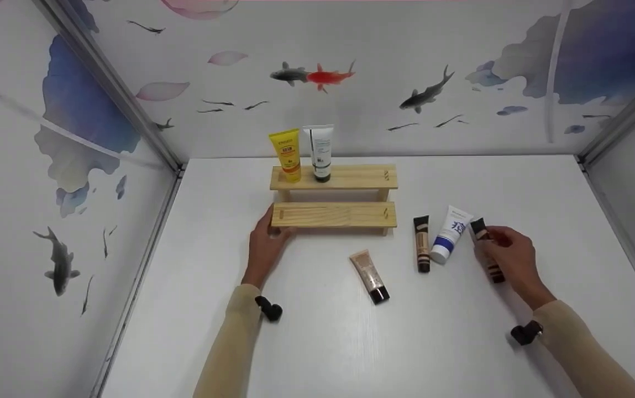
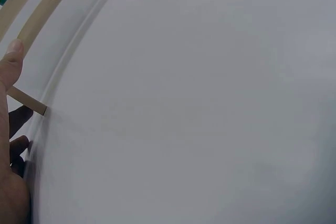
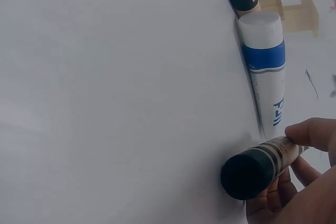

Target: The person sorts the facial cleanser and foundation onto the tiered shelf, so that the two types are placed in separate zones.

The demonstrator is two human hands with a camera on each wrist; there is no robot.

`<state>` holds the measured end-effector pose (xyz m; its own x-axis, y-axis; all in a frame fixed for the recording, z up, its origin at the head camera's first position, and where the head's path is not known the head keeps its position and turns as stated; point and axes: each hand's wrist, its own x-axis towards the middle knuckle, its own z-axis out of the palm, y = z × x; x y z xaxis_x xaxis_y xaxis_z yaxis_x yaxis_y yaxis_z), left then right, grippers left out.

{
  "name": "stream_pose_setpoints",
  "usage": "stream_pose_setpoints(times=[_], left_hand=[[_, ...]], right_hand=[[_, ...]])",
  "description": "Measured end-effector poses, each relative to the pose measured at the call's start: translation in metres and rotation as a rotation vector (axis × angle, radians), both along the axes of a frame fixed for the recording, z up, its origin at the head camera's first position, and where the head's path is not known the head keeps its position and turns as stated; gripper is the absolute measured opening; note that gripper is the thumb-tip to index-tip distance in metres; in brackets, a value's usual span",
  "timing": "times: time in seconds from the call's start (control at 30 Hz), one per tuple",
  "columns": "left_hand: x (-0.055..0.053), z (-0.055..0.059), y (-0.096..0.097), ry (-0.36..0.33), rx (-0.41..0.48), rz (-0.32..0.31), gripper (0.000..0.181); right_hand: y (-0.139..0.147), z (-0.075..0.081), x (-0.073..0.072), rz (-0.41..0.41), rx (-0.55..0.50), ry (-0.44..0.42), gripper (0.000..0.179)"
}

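Observation:
A two-tier wooden rack (image 1: pixel 334 214) stands on the table, and my left hand (image 1: pixel 266 246) holds the left end of its lower step. In the left wrist view the thumb (image 2: pixel 14 48) lies on the plank, with the other fingers lower down near the rack's leg. At the right, my right hand (image 1: pixel 510 260) pinches a dark-capped brown tube (image 3: pixel 275 156) between thumb and fingers. Next to it lies a white tube with a blue band (image 1: pixel 452 235). Left of that is another brown tube with dark ends (image 1: pixel 422 244). A beige tube with a black cap (image 1: pixel 370 276) lies in front of the rack.
On the rack's upper step stand a yellow tube (image 1: pixel 288 155) and a white tube with a black cap (image 1: pixel 321 153), side by side at the left. Printed walls (image 1: pixel 350 121) enclose the white table (image 1: pixel 405 354) at the back and sides.

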<state>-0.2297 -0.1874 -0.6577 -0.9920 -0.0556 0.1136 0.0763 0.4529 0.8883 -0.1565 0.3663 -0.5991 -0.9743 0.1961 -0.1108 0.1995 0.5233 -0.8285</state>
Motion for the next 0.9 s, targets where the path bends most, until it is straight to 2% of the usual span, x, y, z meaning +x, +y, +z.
stream_pose_setpoints(times=[0.27, 0.6, 0.9], left_hand=[[-0.001, 0.004, 0.001, 0.01, 0.016, 0.0, 0.093], [0.0, 0.001, 0.003, 0.009, 0.015, 0.013, 0.095], [-0.002, -0.001, 0.0, 0.011, -0.023, 0.016, 0.099]], right_hand=[[0.0, 0.014, -0.003, -0.059, -0.046, 0.027, 0.054], [0.004, 0.024, -0.004, -0.112, -0.053, 0.078, 0.053], [0.005, 0.028, -0.006, -0.105, -0.062, 0.2, 0.048]])
